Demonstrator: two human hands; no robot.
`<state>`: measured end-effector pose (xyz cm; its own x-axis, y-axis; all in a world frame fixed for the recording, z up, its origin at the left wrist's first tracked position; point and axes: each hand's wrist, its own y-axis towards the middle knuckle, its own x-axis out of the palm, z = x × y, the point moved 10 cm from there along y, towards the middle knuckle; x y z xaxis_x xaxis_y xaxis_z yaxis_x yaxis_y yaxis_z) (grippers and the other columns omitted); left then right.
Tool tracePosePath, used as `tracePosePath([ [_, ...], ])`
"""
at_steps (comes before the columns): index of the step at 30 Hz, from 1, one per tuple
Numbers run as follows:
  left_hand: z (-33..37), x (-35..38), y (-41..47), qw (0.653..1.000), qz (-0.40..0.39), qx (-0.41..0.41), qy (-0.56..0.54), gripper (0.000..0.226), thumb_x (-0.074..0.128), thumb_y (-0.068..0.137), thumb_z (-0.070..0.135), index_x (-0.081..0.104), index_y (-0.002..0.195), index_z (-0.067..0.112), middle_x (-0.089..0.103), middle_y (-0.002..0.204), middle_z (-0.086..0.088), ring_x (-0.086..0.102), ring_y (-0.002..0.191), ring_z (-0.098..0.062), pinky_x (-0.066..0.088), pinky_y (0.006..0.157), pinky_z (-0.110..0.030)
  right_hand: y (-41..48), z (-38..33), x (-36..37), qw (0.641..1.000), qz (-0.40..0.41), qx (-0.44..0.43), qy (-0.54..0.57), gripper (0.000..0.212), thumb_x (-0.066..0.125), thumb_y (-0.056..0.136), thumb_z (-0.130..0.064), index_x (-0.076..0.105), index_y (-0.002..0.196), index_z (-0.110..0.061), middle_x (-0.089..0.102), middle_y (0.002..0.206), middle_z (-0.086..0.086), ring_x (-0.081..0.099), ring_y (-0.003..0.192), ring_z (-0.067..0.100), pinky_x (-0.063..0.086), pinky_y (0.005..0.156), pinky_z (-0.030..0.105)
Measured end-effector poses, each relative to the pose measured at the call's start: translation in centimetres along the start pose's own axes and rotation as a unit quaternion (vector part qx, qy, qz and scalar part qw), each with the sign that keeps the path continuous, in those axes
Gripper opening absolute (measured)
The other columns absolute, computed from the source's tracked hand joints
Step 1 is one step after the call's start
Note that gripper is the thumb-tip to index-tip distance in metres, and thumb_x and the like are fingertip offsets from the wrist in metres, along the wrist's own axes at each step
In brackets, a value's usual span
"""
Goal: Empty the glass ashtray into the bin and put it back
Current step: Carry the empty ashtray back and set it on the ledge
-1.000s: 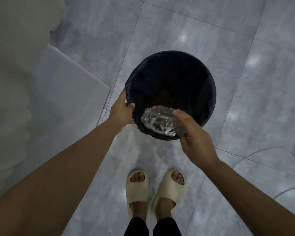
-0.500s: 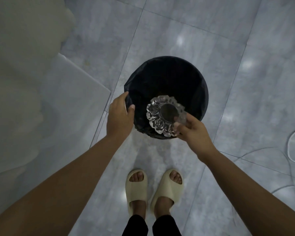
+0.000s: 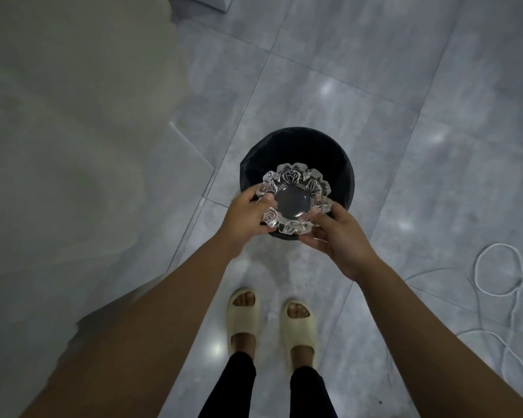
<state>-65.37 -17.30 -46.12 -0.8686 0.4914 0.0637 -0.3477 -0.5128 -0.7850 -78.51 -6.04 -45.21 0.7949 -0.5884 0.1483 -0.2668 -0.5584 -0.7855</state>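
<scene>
Grey tiled floor [image 3: 375,86] (glossy) under black bin [image 3: 341,164].

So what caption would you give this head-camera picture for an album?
Both hands, left hand and right hand, hold a cut-glass ashtray upright above a black bin on grey floor tiles.

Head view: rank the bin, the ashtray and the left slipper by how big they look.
1. Bin: widest outline, though farthest from the camera.
2. Ashtray: held over the bin by the left hand and right hand; it is nearer, so it looks larger than it is.
3. Left slipper: about as long as the ashtray is wide but narrower; unsure.
</scene>
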Motion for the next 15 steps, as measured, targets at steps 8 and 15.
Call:
tracePosePath([
  [8, 3.7, -3.4, -10.7, 0.997, 0.052, 0.033, -0.041, 0.045, 0.062, 0.092, 0.024, 0.053, 0.135, 0.019, 0.067, 0.109, -0.006, 0.067, 0.089, -0.018, 0.062, 0.073, -0.032, -8.6, -4.1, 4.3, 0.998, 0.007, -0.022, -0.053, 0.033, 0.058, 0.094, -0.030, 0.058, 0.125, -0.018, 0.068, 0.118, 0.013, 0.067, 0.092, 0.030, 0.060, 0.069, 0.030],
  [15, 7.7, -6.3, -21.3, 0.983, 0.123, 0.081, -0.109, 0.027, 0.060, 0.093, 0.023, 0.059, 0.120, 0.026, 0.066, 0.113, -0.010, 0.065, 0.112, -0.036, 0.059, 0.079, -0.040, -17.5, -9.7, 9.6, 0.991, -0.047, -0.058, -0.111, 0.025, 0.054, 0.097, -0.027, 0.062, 0.118, -0.017, 0.072, 0.107, 0.007, 0.073, 0.088, 0.028, 0.061, 0.078, 0.037],
])
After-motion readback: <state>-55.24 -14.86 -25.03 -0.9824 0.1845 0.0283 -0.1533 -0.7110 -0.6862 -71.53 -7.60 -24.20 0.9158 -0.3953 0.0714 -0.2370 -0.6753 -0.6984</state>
